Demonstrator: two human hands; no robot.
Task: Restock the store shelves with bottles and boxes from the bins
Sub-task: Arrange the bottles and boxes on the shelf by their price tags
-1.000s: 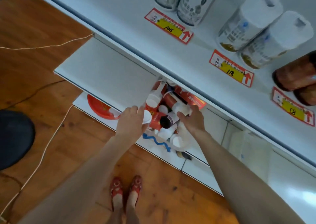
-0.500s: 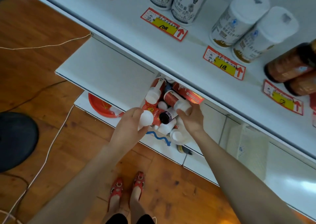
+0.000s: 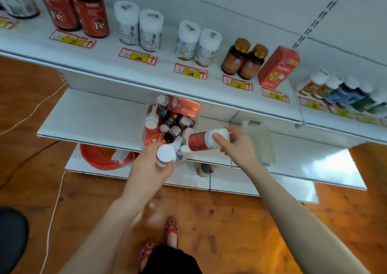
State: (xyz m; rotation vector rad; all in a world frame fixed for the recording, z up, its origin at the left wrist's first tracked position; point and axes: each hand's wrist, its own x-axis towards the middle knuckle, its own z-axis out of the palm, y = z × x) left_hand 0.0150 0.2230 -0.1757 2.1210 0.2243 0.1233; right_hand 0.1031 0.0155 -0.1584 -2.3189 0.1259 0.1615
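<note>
The left hand [image 3: 149,170] gripped a white-capped bottle [image 3: 165,155], the right hand [image 3: 239,148] a red bottle [image 3: 199,141], both just above the bin [image 3: 144,127]; each needed standing upright, label forward, on the shelf [image 3: 109,64].

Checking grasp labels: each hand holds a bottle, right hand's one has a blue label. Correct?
No: the head view shows the right hand gripping a red-labelled bottle, not blue. The left hand does hold a white-capped bottle.

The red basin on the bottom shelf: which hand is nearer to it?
Left. The left hand is just right of the red basin; the right hand is much farther to the right.
</note>
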